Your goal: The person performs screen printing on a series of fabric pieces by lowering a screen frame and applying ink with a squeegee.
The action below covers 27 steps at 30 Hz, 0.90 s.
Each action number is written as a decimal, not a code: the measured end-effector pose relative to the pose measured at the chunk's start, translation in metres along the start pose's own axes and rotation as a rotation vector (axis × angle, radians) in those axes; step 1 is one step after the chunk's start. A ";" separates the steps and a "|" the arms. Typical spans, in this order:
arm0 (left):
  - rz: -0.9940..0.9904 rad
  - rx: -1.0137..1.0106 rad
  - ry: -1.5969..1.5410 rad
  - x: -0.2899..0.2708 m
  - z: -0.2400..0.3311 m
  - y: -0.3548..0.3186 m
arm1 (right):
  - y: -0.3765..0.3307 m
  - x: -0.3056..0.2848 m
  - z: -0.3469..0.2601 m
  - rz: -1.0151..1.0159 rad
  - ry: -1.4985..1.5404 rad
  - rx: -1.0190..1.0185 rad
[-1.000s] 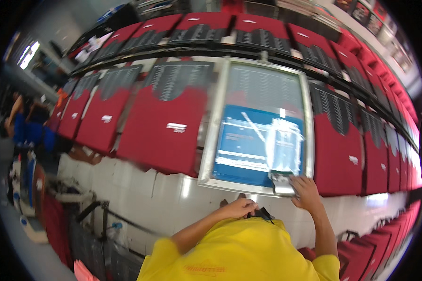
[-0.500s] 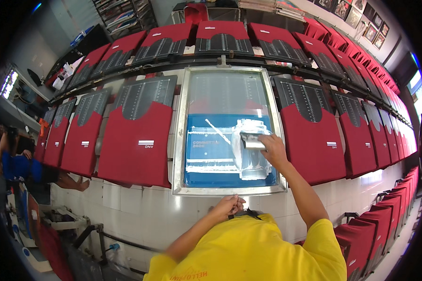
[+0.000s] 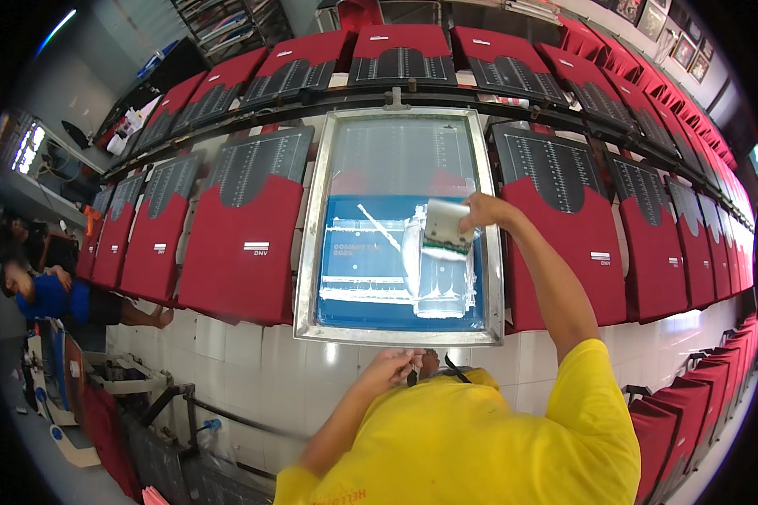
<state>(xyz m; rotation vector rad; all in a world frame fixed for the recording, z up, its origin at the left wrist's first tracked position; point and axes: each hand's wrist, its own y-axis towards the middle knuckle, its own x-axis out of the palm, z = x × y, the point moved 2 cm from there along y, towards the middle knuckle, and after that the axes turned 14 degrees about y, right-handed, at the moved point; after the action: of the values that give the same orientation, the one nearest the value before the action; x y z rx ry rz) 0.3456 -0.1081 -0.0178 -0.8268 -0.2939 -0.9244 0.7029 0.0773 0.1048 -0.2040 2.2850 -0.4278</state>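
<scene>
Right hand [image 3: 483,212]: pinching squeegee [image 3: 446,225], now tipped, nearer far edge of screen [image 3: 396,336] | ink [image 3: 440,310]: spreading apparently unfinished | left hand [image 3: 392,368]: off screen's near edge, grip cannot tell

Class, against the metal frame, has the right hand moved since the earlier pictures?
Yes: the right hand has moved toward the far edge of the metal frame.
</scene>
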 end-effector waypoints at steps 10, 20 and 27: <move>0.052 0.073 0.110 0.011 -0.003 -0.008 | -0.160 0.159 -0.016 0.582 -0.373 -0.511; 0.548 0.881 1.386 0.034 0.085 -0.002 | -0.185 0.165 -0.032 0.487 -0.292 -0.457; 0.573 0.935 1.582 0.019 0.114 0.049 | -0.135 0.152 -0.022 0.591 -0.384 -0.517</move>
<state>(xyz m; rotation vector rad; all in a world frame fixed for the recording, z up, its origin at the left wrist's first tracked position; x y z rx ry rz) 0.4086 -0.0187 0.0443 0.7632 0.8243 -0.5463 0.5856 -0.0851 0.0649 0.1304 1.9104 0.4738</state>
